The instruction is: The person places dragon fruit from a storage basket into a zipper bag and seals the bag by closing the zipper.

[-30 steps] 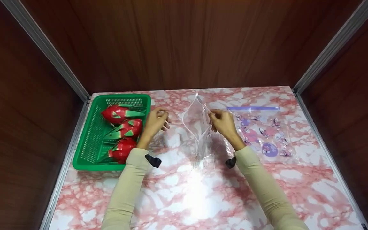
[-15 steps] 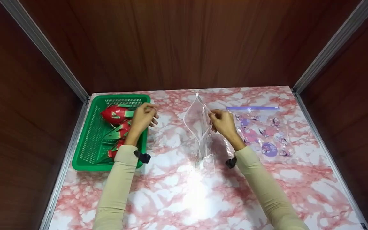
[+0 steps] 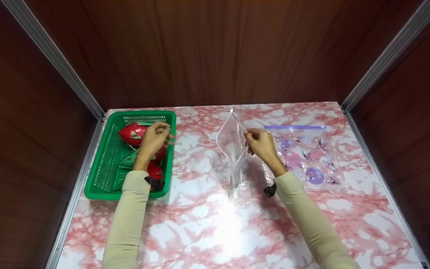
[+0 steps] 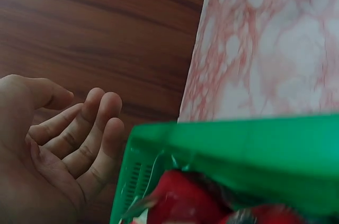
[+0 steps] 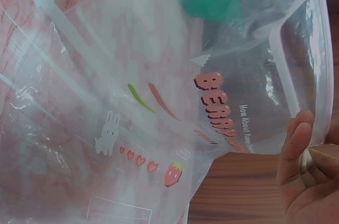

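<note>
Over the green basket my left hand hovers with loosely bent fingers and nothing in them; the left wrist view shows its palm and the fingertips apart from the thumb. Below it in the basket lie red dragon fruits with green leaf tips, partly hidden by the hand and wrist. My right hand pinches the edge of a clear zip bag between thumb and fingers. The bag stands with its mouth spread in a diamond shape. Berry lettering and a small strawberry print show on its side.
A second zip bag with a purple slider strip and printed figures lies flat at the right. Dark wood panels enclose the marbled table at the back and sides, with grey metal posts at the corners.
My left hand has moved left, from beside the basket's right rim to above the dragon fruits. My right hand keeps its pinch on the zip bag, whose mouth has shifted slightly right.
</note>
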A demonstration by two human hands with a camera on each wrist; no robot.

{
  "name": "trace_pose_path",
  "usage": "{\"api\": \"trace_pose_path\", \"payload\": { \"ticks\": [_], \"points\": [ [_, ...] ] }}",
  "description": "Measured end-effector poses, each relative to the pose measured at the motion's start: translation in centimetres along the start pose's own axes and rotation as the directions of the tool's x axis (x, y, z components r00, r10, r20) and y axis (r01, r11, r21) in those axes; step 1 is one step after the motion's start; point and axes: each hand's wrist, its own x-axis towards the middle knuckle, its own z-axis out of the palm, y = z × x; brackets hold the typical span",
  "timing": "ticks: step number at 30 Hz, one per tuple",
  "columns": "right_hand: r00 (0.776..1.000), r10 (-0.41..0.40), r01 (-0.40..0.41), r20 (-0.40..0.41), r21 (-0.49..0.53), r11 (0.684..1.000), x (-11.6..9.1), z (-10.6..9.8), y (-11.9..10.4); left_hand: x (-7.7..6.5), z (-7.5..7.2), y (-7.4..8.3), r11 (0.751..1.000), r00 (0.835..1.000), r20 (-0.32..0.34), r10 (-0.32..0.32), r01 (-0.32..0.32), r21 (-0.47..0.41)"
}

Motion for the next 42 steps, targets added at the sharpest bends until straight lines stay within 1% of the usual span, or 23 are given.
{"api": "trace_pose_path", "payload": {
  "ticks": [5,9,13,17,20,24,28,32,37,39,42],
  "points": [
    [1.0,0.003,-0.003,0.003,0.008,1.0,0.0,-0.1,0.1,0.0,-1.1,-0.6,1.0,1.0,-0.012,0.012,-0.011,0.024],
    [1.0,0.004,-0.004,0.002,0.016,1.0,0.0,-0.1,0.3,-0.1,-1.9,-1.0,0.999,1.0,-0.016,0.009,-0.008,0.046],
    [1.0,0.002,-0.002,0.007,0.018,1.0,0.1,-0.1,0.3,-0.4,-2.6,-1.4,0.997,1.0,-0.02,-0.016,0.018,0.072],
    [1.0,0.01,-0.01,0.012,0.028,1.0,0.1,-0.1,0.4,-0.6,-3.4,-1.7,0.994,0.999,-0.002,-0.039,0.039,0.104],
    [1.0,0.016,-0.016,0.013,0.034,0.999,0.0,-0.2,0.4,-0.7,-3.9,-2.0,0.988,0.999,0.001,-0.037,0.036,0.149],
    [1.0,0.013,-0.013,0.007,0.029,1.0,-0.1,-0.2,0.4,-0.9,-4.5,-2.3,0.976,1.0,-0.011,-0.02,0.022,0.217],
    [1.0,0.006,-0.006,0.005,0.019,1.0,-0.1,-0.3,0.4,-1.0,-4.9,-2.8,0.967,1.0,-0.021,-0.015,0.019,0.253],
    [1.0,0.006,-0.007,0.008,0.01,1.0,-0.1,-0.3,0.5,-1.1,-5.3,-3.2,0.963,1.0,-0.021,-0.02,0.024,0.267],
    [1.0,0.004,-0.004,0.006,0.0,1.0,-0.1,-0.3,0.4,-1.2,-5.8,-3.9,0.953,0.999,0.005,-0.037,0.034,0.302],
    [1.0,0.0,0.0,0.004,-0.002,1.0,-0.1,-0.3,0.4,-1.3,-6.1,-4.2,0.946,0.998,0.026,-0.052,0.04,0.323],
    [1.0,-0.006,0.006,0.007,-0.006,1.0,-0.1,-0.3,0.4,-1.5,-6.6,-4.6,0.934,0.994,0.07,-0.089,0.059,0.351]
  ]
}}
